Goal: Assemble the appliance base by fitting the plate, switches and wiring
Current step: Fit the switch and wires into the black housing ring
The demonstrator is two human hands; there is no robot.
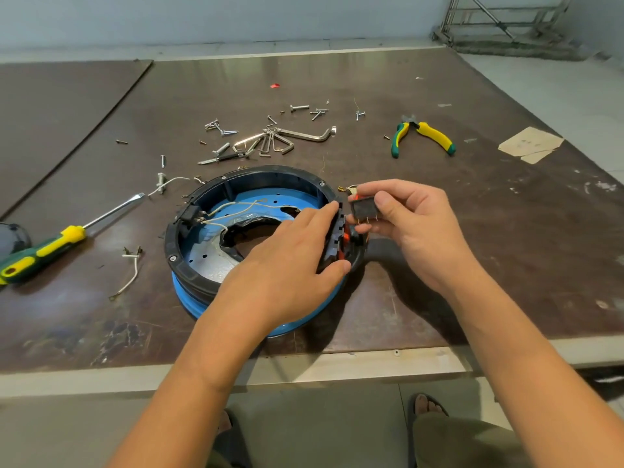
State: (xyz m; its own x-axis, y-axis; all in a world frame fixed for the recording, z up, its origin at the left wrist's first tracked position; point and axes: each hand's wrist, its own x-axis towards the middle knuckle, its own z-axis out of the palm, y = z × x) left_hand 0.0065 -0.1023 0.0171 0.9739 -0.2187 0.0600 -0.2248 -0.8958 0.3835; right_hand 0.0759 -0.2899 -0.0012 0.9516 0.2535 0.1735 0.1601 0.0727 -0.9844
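A round blue appliance base (199, 298) with a black rim lies on the brown table (439, 265). White wires (236, 207) run inside it from a black switch (190, 214) on the left wall. My left hand (290, 261) grips the black switch panel (334, 238) on the base's right rim, between fingers and thumb. My right hand (405, 214) pinches a small black rocker switch (364, 207) with metal pins, held just right of that panel. A brass wire terminal (341, 189) shows behind it.
A green-yellow screwdriver (50, 248) lies at the left, pliers (422, 133) at the back right. Hex keys (287, 138) and several loose screws are scattered behind the base. A loose white wire (133, 271) lies left of it. The table's front edge runs close below the base.
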